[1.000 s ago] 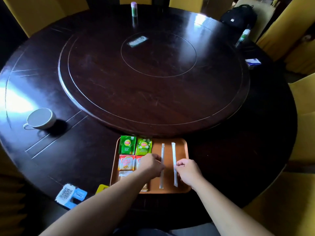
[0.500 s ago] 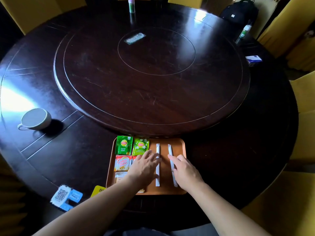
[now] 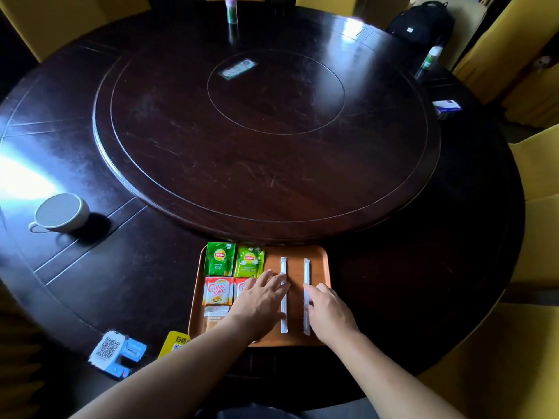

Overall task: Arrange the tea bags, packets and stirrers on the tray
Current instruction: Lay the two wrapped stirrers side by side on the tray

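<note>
The left hand (image 3: 260, 300) is laid flat and spread, fingertips on the left stirrer (image 3: 283, 293); the right hand (image 3: 328, 309), loosely spread, is pressed beside the right stirrer (image 3: 306, 294). Nothing is pinched. Tea bags (image 3: 220, 258) and creamer packets (image 3: 218, 290) are set left of the hands on the tray (image 3: 320, 261). The stirrers are judged light and slippery, best nudged sideways or pinched mid-length.

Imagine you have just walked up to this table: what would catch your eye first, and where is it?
First, the orange tray at the near table edge, with two green tea bags at its far left and two white stirrers lying parallel on its right half. Both hands lie flat there, the left hand and right hand each against a stirrer. A white cup sits far left.
</note>
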